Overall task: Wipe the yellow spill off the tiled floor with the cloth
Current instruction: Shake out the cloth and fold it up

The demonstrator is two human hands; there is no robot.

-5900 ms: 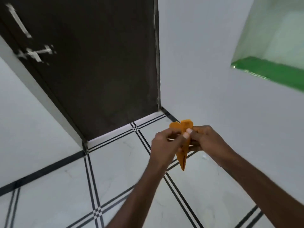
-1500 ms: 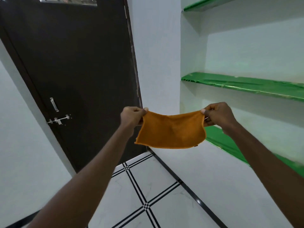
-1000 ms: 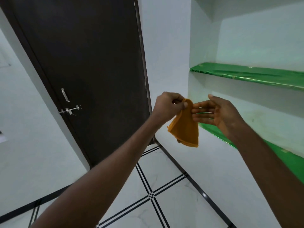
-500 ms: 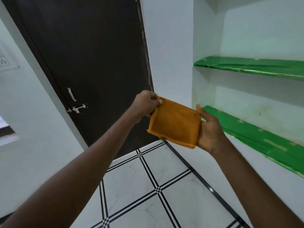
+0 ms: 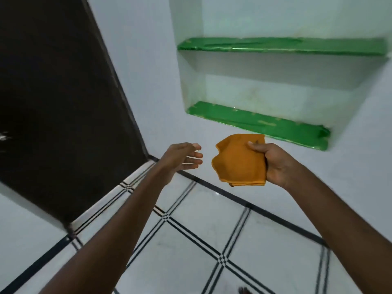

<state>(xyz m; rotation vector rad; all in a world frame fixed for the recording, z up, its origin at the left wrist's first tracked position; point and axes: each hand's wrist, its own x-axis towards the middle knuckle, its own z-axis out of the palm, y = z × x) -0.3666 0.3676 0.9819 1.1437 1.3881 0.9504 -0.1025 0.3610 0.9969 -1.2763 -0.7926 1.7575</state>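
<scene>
An orange cloth (image 5: 239, 161), folded into a rough square, is held up at chest height in my right hand (image 5: 273, 164), thumb on top and fingers behind it. My left hand (image 5: 182, 159) hovers just to the left of the cloth with its fingers spread, holding nothing and not touching the cloth. Below lies the white tiled floor (image 5: 199, 236) with black line borders. No yellow spill shows on the part of the floor in view.
A dark brown door (image 5: 55, 102) stands at the left. A wall niche at the right holds two green shelves (image 5: 265, 124). A black skirting line (image 5: 250, 205) runs along the wall's foot. Toes show at the bottom edge (image 5: 244, 290).
My left hand has let go of the cloth and drawn away to the left. The folded cloth now rests in my right hand alone. The view has swung right and down.
</scene>
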